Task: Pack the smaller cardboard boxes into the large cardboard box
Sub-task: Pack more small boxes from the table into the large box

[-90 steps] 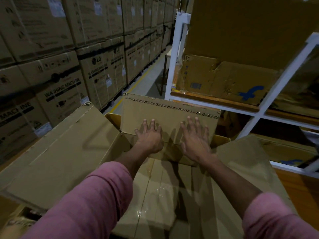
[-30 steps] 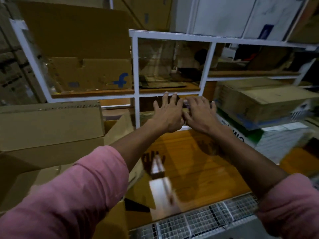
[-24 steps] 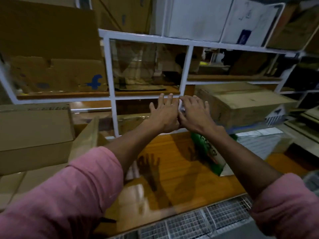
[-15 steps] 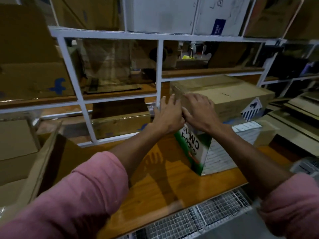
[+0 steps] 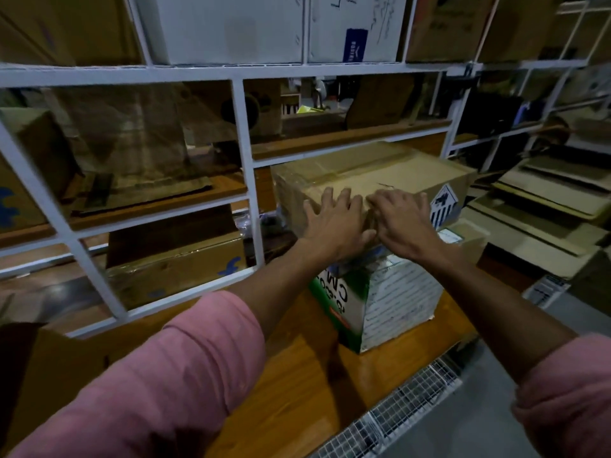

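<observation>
Dimly, both hands (image 5: 334, 226) (image 5: 401, 226) hide the brown box's (image 5: 390, 176) near corner, apparently touching.

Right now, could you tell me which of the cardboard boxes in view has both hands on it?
The brown taped box stacked on the green-and-white carton; the left hand and right hand lie on its near corner. Other boxes sit untouched.

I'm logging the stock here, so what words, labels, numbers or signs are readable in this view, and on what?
"CM" in large black letters, seen upside down, on the green-and-white printed box; the digits beside it are too blurred.
Fine print on that box's white side: too small.
Diamond hazard label with stripes on the brown cardboard box: symbol unreadable.
Blue "f" logo on the low brown carton.
Blue label on the white box: blurred.
</observation>
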A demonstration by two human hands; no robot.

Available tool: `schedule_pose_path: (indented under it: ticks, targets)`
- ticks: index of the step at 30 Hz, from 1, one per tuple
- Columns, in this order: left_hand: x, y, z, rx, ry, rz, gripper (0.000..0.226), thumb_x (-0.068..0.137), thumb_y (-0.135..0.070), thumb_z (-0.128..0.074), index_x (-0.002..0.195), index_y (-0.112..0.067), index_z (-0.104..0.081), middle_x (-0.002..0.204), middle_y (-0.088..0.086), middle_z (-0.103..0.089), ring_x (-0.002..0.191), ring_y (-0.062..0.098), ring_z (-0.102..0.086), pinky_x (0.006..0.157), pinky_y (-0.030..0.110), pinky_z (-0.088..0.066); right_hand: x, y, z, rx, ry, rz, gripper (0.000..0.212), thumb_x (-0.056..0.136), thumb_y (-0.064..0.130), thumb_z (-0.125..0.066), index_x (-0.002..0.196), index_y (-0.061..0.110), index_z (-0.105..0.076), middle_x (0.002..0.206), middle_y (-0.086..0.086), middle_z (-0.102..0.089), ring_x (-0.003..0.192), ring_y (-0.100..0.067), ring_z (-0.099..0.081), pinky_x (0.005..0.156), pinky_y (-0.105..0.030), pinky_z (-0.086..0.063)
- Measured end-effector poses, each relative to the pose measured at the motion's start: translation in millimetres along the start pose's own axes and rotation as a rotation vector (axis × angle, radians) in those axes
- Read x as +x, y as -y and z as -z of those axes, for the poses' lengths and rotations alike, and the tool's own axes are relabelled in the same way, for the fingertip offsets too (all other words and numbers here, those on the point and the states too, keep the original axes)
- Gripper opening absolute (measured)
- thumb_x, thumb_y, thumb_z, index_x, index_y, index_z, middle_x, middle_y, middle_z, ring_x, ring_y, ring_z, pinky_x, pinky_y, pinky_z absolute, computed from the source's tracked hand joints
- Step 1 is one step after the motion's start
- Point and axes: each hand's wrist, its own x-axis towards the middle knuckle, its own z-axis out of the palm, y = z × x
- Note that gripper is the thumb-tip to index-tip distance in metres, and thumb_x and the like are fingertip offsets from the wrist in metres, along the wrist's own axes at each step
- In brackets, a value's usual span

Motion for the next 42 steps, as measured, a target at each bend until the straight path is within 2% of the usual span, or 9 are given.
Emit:
schedule_pose_path:
  ticks: [6,12,14,17,19,24,31,36,42]
  targets:
    - [19,46,-1,0.192,-0.056,-0.053,0.063,0.102,-0.048,-0.047,0.158,-0.028,-0.024,0.166,0.002,-0.024,0.151,0.031,-0.022,0.114,0.070,-0.025,36,-15,-17,0.054,-0.004,0.137,0.047,0.104,0.047,-0.033,0.143,0.025,-0.050,0.150,-0.005,-0.050,0.137,-0.031,-0.044,0.118,-0.060,-0.023]
    - [25,96,17,0.119,0.055,0.071,0.060,0.102,-0.040,-0.053,0.155,-0.034,-0.028,0.164,-0.005,-0.025,0.149,0.027,-0.024,0.107,0.067,-0.035,92,-23,-12,0.247,0.003,0.253,0.055,0.099,0.054,-0.028,0.111,0.019,-0.068,0.107,-0.001,-0.066,0.106,-0.028,-0.059,0.085,-0.040,-0.041]
    - [31,98,23,0.095,0.067,0.116,0.051,0.102,-0.050,-0.045,0.150,-0.032,-0.039,0.157,-0.003,-0.037,0.141,0.027,-0.036,0.104,0.063,-0.041,108,-31,-11,0.254,0.005,0.215,0.044,0.103,0.048,-0.040,0.120,0.018,-0.068,0.120,-0.007,-0.066,0.119,-0.031,-0.054,0.091,-0.044,-0.043]
    - [50,81,32,-0.018,-0.062,0.216,0.056,0.101,-0.065,-0.030,0.109,-0.023,-0.066,0.113,0.004,-0.065,0.102,0.023,-0.060,0.082,0.046,-0.051,131,-52,-12,0.147,0.123,0.115,0.042,0.103,0.047,-0.046,0.134,0.022,-0.059,0.142,-0.011,-0.053,0.133,-0.032,-0.044,0.106,-0.054,-0.035]
    - [67,66,33,0.036,-0.115,0.290,0.052,0.103,-0.061,-0.031,0.085,-0.022,-0.060,0.092,0.003,-0.061,0.084,0.021,-0.057,0.075,0.042,-0.049,144,-72,-12,0.121,0.172,0.064,0.045,0.102,0.054,-0.043,0.131,0.023,-0.059,0.142,-0.011,-0.053,0.132,-0.032,-0.045,0.108,-0.056,-0.033]
    - [111,56,14,0.225,-0.089,0.415,0.053,0.103,-0.057,-0.033,0.121,-0.016,-0.061,0.131,0.013,-0.058,0.127,0.038,-0.047,0.099,0.061,-0.040,167,-121,-14,0.064,0.247,-0.039,0.067,0.097,0.071,-0.032,0.147,0.029,-0.045,0.160,-0.010,-0.038,0.145,-0.041,-0.032,0.112,-0.065,-0.025]
    - [150,82,7,0.163,-0.102,0.604,0.052,0.100,-0.049,-0.037,0.135,-0.013,-0.052,0.146,0.020,-0.047,0.137,0.042,-0.035,0.108,0.063,-0.028,197,-158,-14,0.050,0.340,-0.137,0.070,0.098,0.073,-0.030,0.156,0.035,-0.032,0.169,-0.006,-0.017,0.152,-0.048,-0.010,0.113,-0.075,-0.011]
    - [165,104,3,-0.052,-0.086,0.792,0.075,0.095,-0.063,-0.044,0.156,-0.023,-0.026,0.167,0.013,-0.012,0.150,0.047,-0.015,0.116,0.065,-0.024,215,-167,-19,0.066,0.333,-0.180,0.074,0.094,0.078,-0.033,0.153,0.033,-0.036,0.166,-0.010,-0.023,0.143,-0.053,-0.027,0.110,-0.071,-0.027]
    - [167,109,-2,-0.022,0.034,0.697,0.081,0.097,-0.072,-0.029,0.161,-0.024,-0.020,0.171,0.005,-0.005,0.154,0.035,-0.017,0.117,0.059,-0.026,216,-174,-27,0.082,0.244,-0.146,0.072,0.091,0.079,-0.034,0.144,0.031,-0.047,0.158,-0.011,-0.034,0.136,-0.052,-0.036,0.105,-0.063,-0.037]
